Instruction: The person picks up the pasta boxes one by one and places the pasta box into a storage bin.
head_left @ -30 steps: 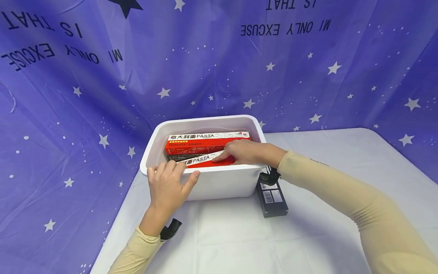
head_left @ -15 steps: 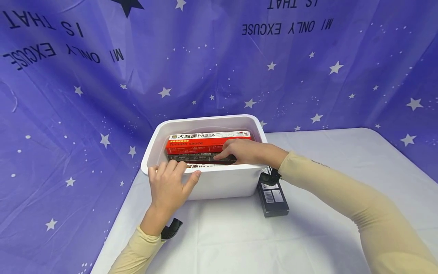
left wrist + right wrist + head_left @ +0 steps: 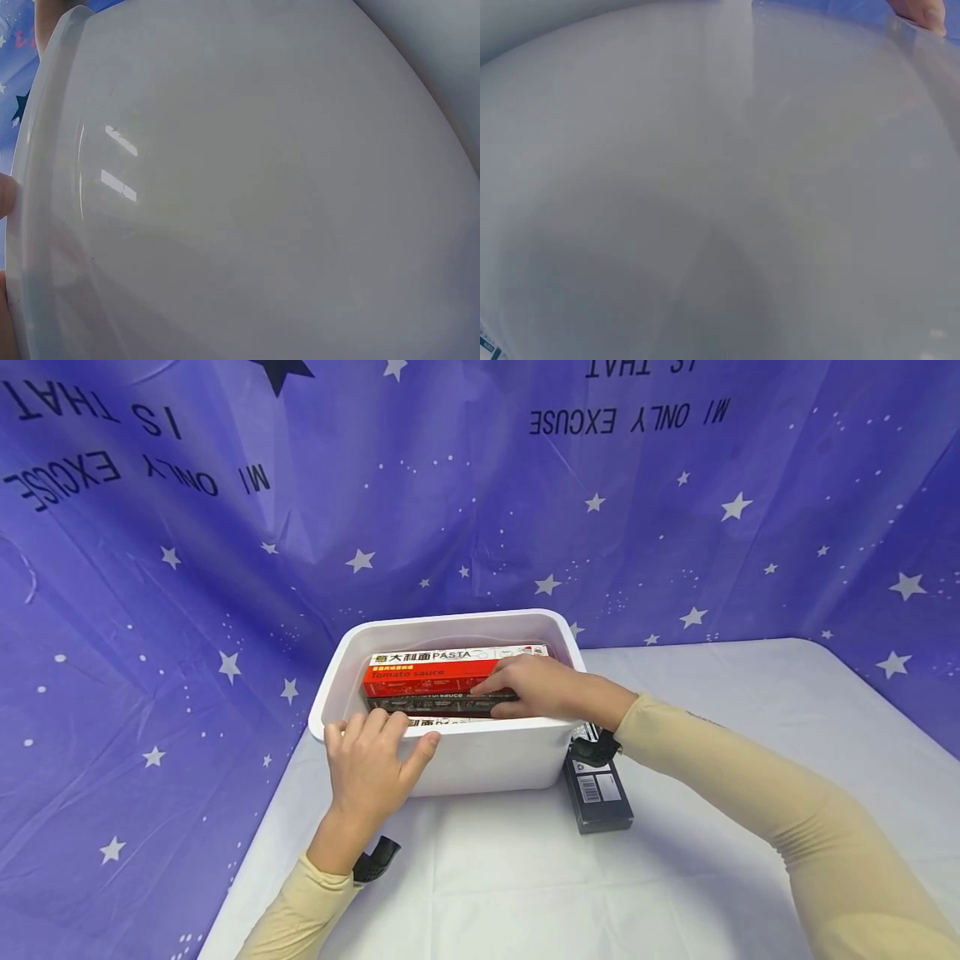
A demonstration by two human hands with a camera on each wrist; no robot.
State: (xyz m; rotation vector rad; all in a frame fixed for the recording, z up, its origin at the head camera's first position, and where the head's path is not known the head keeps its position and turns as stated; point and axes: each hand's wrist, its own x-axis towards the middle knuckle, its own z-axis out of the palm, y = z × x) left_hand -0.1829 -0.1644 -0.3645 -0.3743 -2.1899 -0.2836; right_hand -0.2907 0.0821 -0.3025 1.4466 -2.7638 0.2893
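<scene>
We see a blue star-printed backdrop (image 3: 187,568) filling everything from 9 through 12 to 3 o'clock, hanging close behind the desk (image 3: 712,710), which is draped in white cloth. Its far edge meets the backdrop just behind the white tub (image 3: 487,760), so there is hardly any room at 12 o'clock; open cloth stretches toward 3 o'clock and toward us at 6 o'clock. On the 9 o'clock side the desk edge runs close beside the tub.

The tub sits at the middle of the desk, its high walls standing around the boxes inside. Three pasta boxes lie lengthwise in it: a red pasta box (image 3: 435,672) nearest 12 o'clock, a dark pasta box (image 3: 420,700) against it, and a third pasta box (image 3: 431,722) showing only as a white strip behind the near wall.

Just outside the tub's corner at 4 o'clock lies a black box (image 3: 597,789) with a barcode label, partly covered by our right wrist.

Our left hand (image 3: 371,768) grips the tub's near rim at 7 o'clock, fingers curled over the edge, thumb pressed on the outer wall. Our right hand (image 3: 536,687) reaches over the rim from 4 o'clock, its straightened fingers resting on the dark pasta box. Both wrist views show only the tub's glossy white wall.
</scene>
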